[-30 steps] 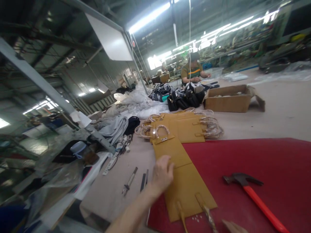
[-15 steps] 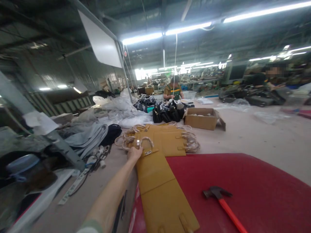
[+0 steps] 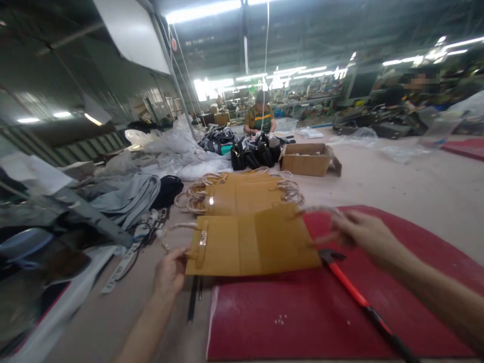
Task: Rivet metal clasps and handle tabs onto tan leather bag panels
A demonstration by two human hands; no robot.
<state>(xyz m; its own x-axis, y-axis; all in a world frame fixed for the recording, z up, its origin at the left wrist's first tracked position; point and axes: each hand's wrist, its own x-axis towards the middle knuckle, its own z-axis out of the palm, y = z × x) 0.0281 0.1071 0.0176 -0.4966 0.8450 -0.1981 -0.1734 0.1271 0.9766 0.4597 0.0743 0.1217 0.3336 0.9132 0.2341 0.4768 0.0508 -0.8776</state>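
Note:
A mustard-yellow bag panel (image 3: 247,244), with a wrapped loop handle at each end and a metal clasp near its left end, is stretched flat between my hands. My left hand (image 3: 169,272) is closed at its lower left corner, by the left handle. On the other side my right hand (image 3: 355,229), slightly blurred, grips the wrapped right handle. Behind lies a stack of similar bag panels (image 3: 247,194) with wrapped handles. Just below the right end of the panel rests a claw hammer (image 3: 350,285) with a red and black handle.
A dark red mat (image 3: 302,317) bears several tiny pale bits. Beyond the stack stand black bags (image 3: 253,154) and an open cardboard box (image 3: 306,160). To the left are grey material (image 3: 126,194), a metal post and a power strip (image 3: 121,267). A person (image 3: 260,118) sits across the table.
The panel has swung from lengthwise on the mat to crosswise in front of me. My right hand has come into view and holds its right handle. The view has tilted downward.

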